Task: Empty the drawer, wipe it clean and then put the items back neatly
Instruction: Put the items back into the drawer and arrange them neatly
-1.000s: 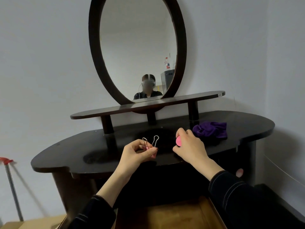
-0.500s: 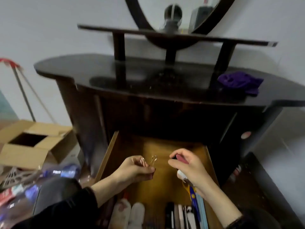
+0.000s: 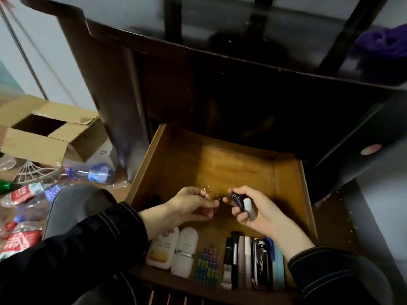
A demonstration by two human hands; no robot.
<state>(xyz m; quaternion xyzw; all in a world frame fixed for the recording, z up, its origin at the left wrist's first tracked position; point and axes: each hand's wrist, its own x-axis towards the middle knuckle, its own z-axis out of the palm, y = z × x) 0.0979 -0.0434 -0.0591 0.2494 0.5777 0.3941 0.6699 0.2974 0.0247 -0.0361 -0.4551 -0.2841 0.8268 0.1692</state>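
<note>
The wooden drawer [image 3: 288,186] is pulled out below the dark dressing table [image 3: 242,69]. My left hand [image 3: 191,205] pinches a pink binder clip [image 3: 208,200] with wire handles over the drawer's middle. My right hand [image 3: 253,208] holds a small dark compact with a white patch [image 3: 244,203] just to the right of it. Along the drawer's near edge lie two white bottles [image 3: 174,249], a stack of coloured binder clips [image 3: 208,265], and a row of brushes, tubes and pens [image 3: 251,260]. The far half of the drawer floor is bare wood.
A purple cloth [image 3: 383,42] lies on the tabletop at right. On the floor at left stand an open cardboard box [image 3: 44,133], a plastic bottle [image 3: 94,172] and scattered wrappers [image 3: 19,216]. A pink round knob [image 3: 371,149] shows on the right cabinet.
My view has tilted down from the mirror and tabletop to the open drawer. Both hands came down from table height with the clip and the compact and now hover inside the drawer.
</note>
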